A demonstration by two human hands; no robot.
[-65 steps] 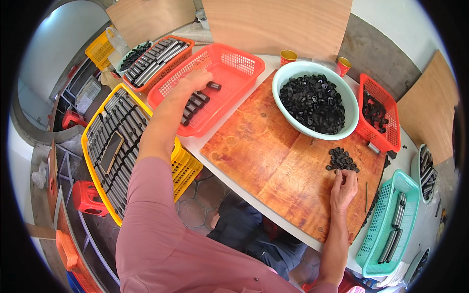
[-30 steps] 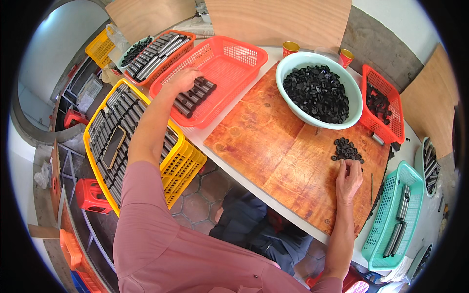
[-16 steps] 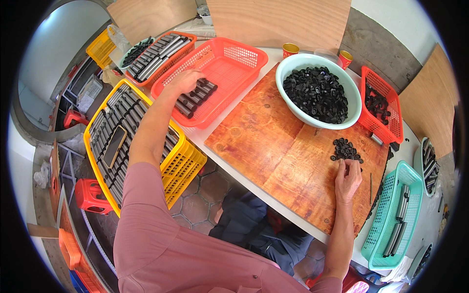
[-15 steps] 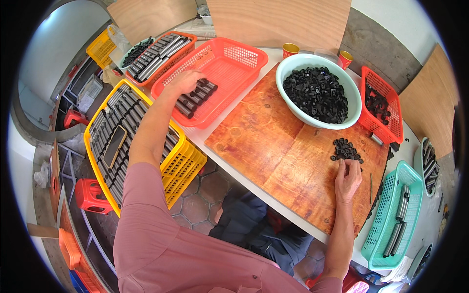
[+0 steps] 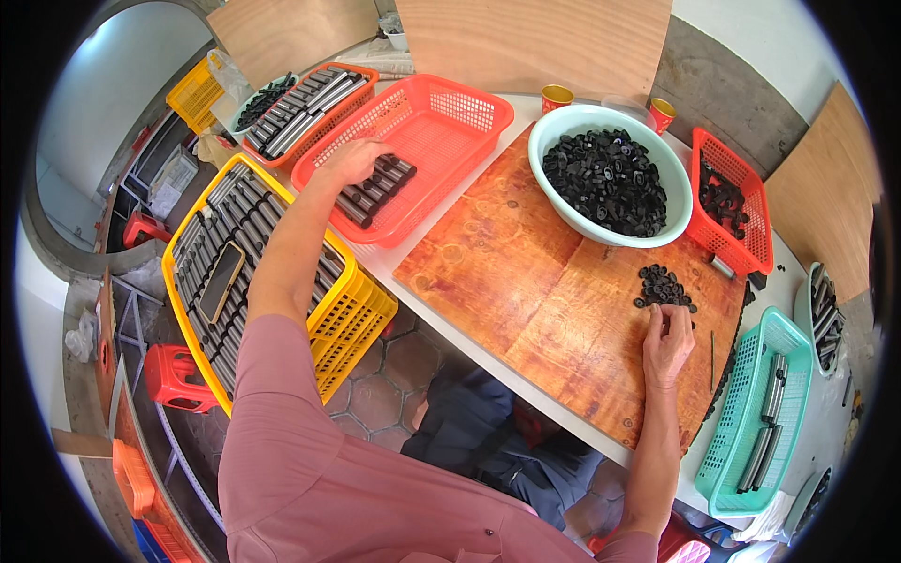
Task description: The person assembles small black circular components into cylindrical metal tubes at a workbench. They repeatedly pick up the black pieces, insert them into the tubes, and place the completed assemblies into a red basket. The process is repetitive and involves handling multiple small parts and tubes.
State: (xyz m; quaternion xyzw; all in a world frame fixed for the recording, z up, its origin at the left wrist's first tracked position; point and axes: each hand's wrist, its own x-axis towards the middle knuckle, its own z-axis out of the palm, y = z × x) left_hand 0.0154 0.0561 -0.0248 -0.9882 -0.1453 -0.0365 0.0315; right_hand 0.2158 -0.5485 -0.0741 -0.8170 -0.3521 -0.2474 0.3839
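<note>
Left grip (image 5: 355, 161) sits over the red basket (image 5: 443, 150), fingers bent down at a row of tubes (image 5: 396, 174); whether it is clamped on one cannot be told, as the hand hides the contact. Right grip (image 5: 668, 349) has thumb and fingers drawn together at the near edge of a heap of rings (image 5: 663, 284) on the board (image 5: 526, 272); no ring can be made out between them.

Progress looks partial: one short row of tubes lies side by side in the red basket, which seems to have room for many more, and the rings lie loose, apparently unfitted.

Farther out, a pale bowl (image 5: 582, 223) on the board is well filled with black parts (image 5: 605, 178). Beside it, a small red basket (image 5: 751, 246) holds black pieces (image 5: 721, 202). At the right of the tabletop (image 5: 469, 347), a green basket (image 5: 721, 460) holds two groups of tubes. Left of the tabletop, a yellow crate (image 5: 343, 328) is packed with tubes, a phone (image 5: 222, 281) lying on them. Behind the crate, an orange basket (image 5: 368, 91) carries more tubes.
</note>
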